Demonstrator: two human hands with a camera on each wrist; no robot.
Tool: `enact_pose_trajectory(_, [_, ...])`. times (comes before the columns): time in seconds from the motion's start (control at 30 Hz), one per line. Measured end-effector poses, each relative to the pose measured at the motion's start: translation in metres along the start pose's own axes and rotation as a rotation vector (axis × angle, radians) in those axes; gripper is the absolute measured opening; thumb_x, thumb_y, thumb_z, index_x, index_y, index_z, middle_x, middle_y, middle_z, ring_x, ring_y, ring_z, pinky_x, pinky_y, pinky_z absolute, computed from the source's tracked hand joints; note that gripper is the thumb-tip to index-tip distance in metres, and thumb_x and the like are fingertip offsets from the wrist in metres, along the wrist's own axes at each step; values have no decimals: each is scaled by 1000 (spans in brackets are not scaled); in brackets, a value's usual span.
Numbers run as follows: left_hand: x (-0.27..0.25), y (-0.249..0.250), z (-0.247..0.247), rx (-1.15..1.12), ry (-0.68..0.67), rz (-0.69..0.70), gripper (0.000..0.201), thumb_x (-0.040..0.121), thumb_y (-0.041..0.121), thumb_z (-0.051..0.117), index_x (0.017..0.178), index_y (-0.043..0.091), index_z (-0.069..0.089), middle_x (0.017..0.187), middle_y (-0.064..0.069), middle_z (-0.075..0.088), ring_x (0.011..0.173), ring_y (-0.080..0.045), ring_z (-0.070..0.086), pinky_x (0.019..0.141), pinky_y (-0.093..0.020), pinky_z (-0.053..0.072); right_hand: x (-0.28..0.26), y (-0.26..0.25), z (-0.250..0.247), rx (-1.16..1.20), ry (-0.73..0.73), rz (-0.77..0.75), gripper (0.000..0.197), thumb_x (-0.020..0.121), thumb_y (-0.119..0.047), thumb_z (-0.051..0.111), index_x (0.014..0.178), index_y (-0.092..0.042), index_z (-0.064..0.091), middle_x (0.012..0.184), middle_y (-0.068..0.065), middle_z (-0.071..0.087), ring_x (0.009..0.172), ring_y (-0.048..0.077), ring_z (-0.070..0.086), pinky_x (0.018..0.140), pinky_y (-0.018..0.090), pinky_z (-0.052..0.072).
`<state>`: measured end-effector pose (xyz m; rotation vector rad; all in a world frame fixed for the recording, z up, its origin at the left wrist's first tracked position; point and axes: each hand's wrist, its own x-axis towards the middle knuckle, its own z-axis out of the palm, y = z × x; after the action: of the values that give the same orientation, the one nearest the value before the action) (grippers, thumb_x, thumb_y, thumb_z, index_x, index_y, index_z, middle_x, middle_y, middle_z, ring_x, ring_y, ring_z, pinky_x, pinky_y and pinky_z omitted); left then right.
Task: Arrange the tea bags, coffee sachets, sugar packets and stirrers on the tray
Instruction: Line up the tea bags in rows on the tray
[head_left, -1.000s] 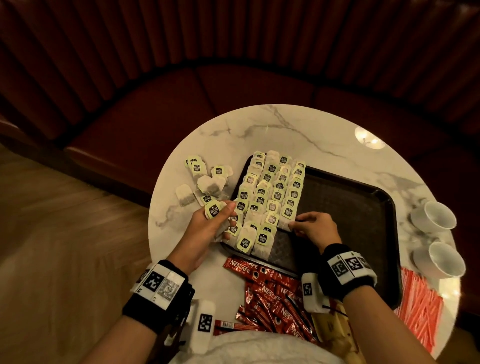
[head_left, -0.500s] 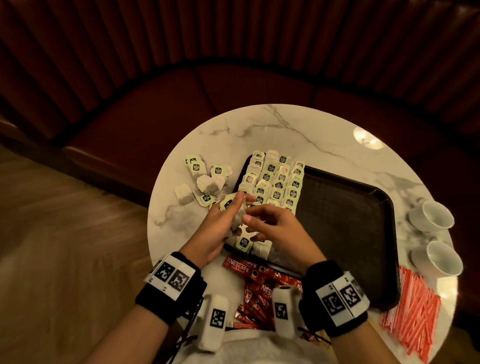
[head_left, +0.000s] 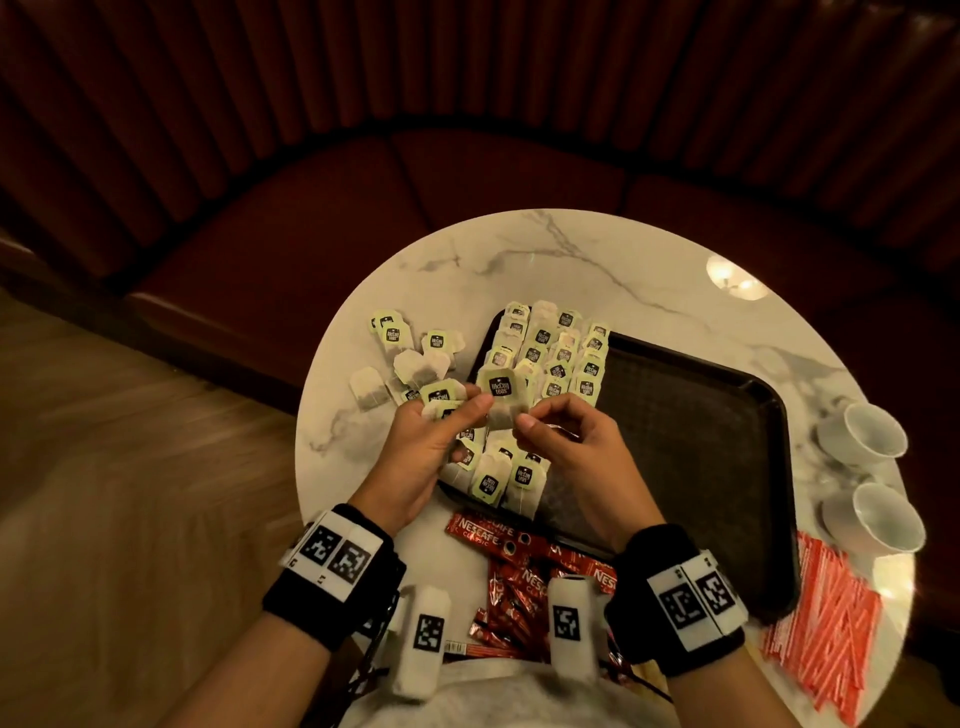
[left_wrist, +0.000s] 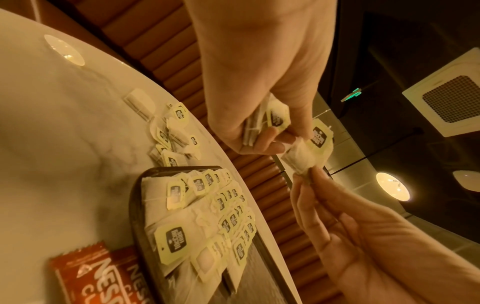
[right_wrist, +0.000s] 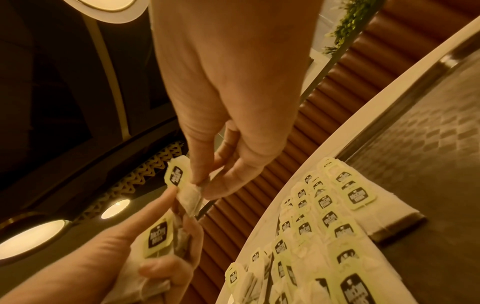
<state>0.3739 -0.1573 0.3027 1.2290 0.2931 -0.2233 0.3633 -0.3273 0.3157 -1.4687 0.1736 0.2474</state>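
Two hands meet over the near-left corner of the dark tray (head_left: 701, 415) in the head view. I see one tea bag (head_left: 503, 395), pale paper with a green-and-black tag, held upright between them above the overlapping rows of tea bags (head_left: 558, 358) on the tray. My left hand (head_left: 431, 447) curls round a small stack of tea bags (head_left: 441, 402) while its thumb touches the single bag; my right hand (head_left: 566, 447) pinches that bag's lower edge. Red coffee sachets (head_left: 519, 566) lie near me on the marble table (head_left: 519, 260).

Left wrist view: the stack (left_wrist: 262, 123) sits clamped in curled fingers (left_wrist: 270, 142).

Right wrist view: thumb and forefinger (right_wrist: 200, 164) pinch the bag (right_wrist: 187, 195).
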Motion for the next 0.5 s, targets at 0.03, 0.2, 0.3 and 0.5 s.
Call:
enact_pose_trajectory(0.03, [1,0,0,9,-3,12,8,84,17,70,91,19,65,85,0,68,74,-8,60,47,-18,35,-1,0,0,3,5,-1,20,87,-6,71,101,4,61,90,7,70,82,17,69,77,21,55])
enact_pose_trajectory(0.2, [1,1,4,57,-53,71,6,84,15,68,89,15,65,72,8,67,56,1,55,44,-17,35,-3,0,-3,3,5,-4,21,87,-4,70,108,-1,67,97,8,74,86,13,70,76,19,54])
enact_pose_trajectory(0.3, [0,2,5,46,-43,88,15,77,22,70,88,14,65,68,10,65,53,1,53,44,-17,36,-3,0,-10,-33,-7,24,18,86,-7,72,103,0,71,97,8,75,88,12,71,77,19,54])
enact_pose_trajectory(0.5, [-1,2,3,6,-9,-18,17,86,24,66,101,15,64,84,3,69,73,-7,64,47,-18,36,3,15,-42,16,214,111,16,91,-7,65,105,-11,71,102,5,74,92,18,70,73,21,55])
